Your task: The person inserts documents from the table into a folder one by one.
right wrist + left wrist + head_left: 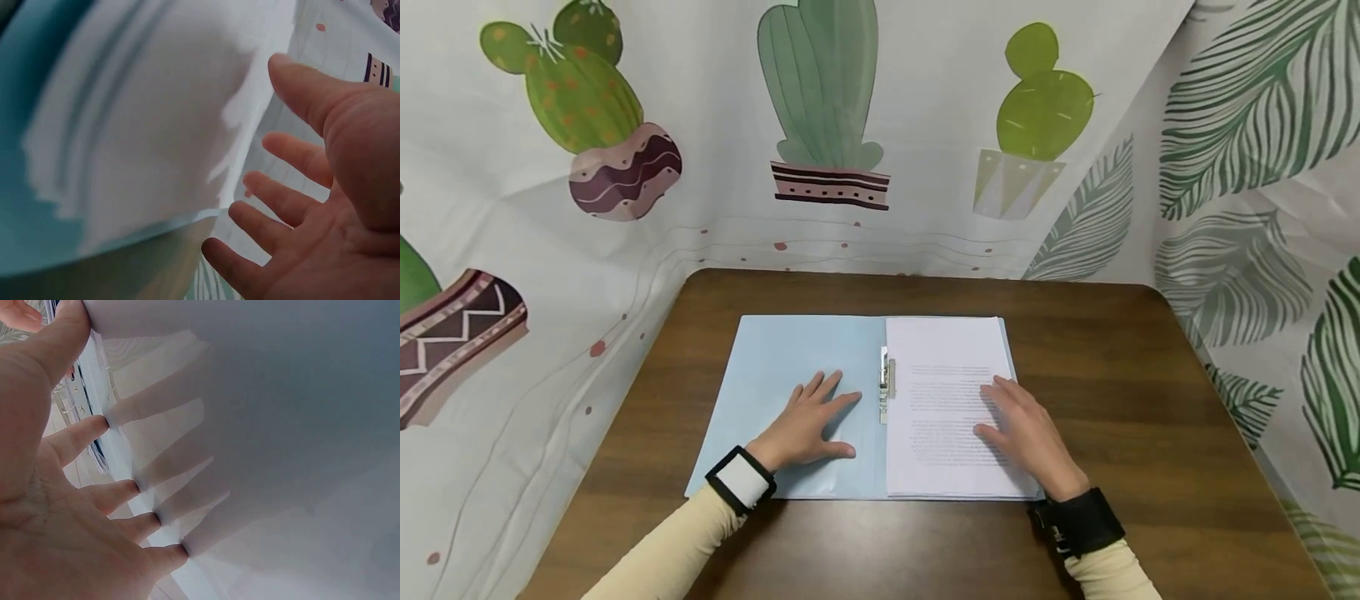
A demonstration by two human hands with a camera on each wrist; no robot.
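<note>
A light blue folder (797, 342) lies spread flat on the table, its metal clip (885, 383) running along the fold. On its right side rests a stack of printed white paper (940, 346). My left hand (808, 421) has its fingers spread, with the fingertips touching the bare left cover, which mirrors them in the left wrist view. Over the right part of the paper is my right hand (1026, 425), fingers extended and holding nothing. In the right wrist view its fingertips are close to the edge of the paper (169, 125).
The brown wooden table (1105, 375) has rounded far corners. A white cloth printed with cacti and leaves (925, 125) hangs behind it and along both sides. A black wrist strap (1086, 525) is on the right wrist, another with a white face (742, 481) on the left.
</note>
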